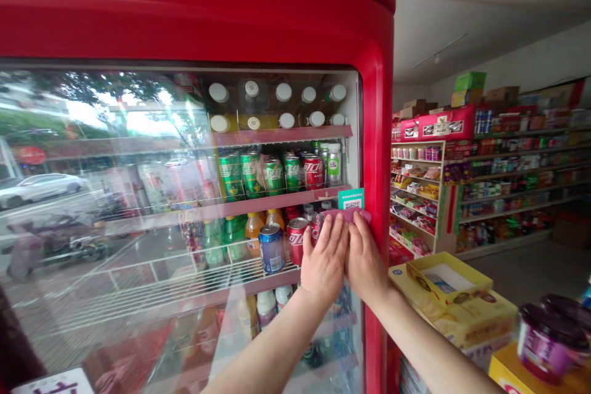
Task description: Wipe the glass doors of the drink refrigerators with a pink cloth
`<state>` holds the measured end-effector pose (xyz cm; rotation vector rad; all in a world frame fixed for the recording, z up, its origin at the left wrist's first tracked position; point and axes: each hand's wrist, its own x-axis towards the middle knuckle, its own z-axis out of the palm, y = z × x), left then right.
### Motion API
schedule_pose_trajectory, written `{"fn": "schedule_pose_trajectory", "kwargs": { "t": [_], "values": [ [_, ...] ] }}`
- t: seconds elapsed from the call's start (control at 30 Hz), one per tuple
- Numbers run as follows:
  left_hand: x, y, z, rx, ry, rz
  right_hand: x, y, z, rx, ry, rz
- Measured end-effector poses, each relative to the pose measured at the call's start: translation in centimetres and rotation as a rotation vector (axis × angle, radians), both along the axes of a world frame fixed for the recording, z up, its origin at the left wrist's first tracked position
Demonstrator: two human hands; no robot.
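My left hand (324,261) and my right hand (364,258) lie side by side with fingers stretched flat, pressing a pink cloth (347,215) against the glass door (138,209) of a red drinks fridge (378,135). The cloth sits at the door's right edge, just under a teal QR-code sticker (351,198). Behind the glass, red cola cans (297,240), a blue can (272,249) and orange bottles stand on a wire shelf. Green cans (252,173) fill the shelf above.
Yellow cardboard boxes (455,295) stand to the right of the fridge, with a purple-lidded tub (549,341) on a box near the lower right. Store shelves (498,184) packed with goods line the far wall. The glass reflects a street with parked vehicles.
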<state>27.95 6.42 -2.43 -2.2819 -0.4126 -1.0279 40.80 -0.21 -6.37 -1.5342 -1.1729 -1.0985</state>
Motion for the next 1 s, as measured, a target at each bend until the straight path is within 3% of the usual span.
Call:
{"fn": "schedule_pose_trajectory", "kwargs": {
  "t": [0.1,0.27,0.37,0.47,0.67,0.77,0.87,1.0],
  "values": [
    [0.4,0.5,1.7,0.002,-0.011,-0.022,0.2,0.4,2.0,0.022,0.026,0.021],
    [1.9,0.7,5.5,-0.011,-0.074,-0.064,1.2,0.7,7.6,0.030,0.045,0.042],
    [2.7,0.5,6.5,-0.032,-0.128,-0.069,1.8,0.8,9.3,0.029,0.039,0.045],
    [2.6,0.6,5.4,-0.024,-0.165,-0.061,1.8,0.5,7.7,0.040,-0.050,0.074],
    [0.1,1.9,0.3,0.076,-0.155,-0.110,0.5,-0.8,-0.1,-0.029,-0.185,-0.053],
    [-0.5,2.1,-0.1,0.142,-0.146,-0.148,0.4,-1.0,-1.1,-0.048,-0.198,-0.092],
    [-0.3,2.1,1.8,0.199,-0.161,-0.145,0.9,-0.7,1.0,-0.038,-0.219,-0.099],
    [0.6,2.2,7.4,0.266,-0.184,-0.098,1.2,-0.3,7.9,-0.019,-0.245,-0.217]
  ]
}}
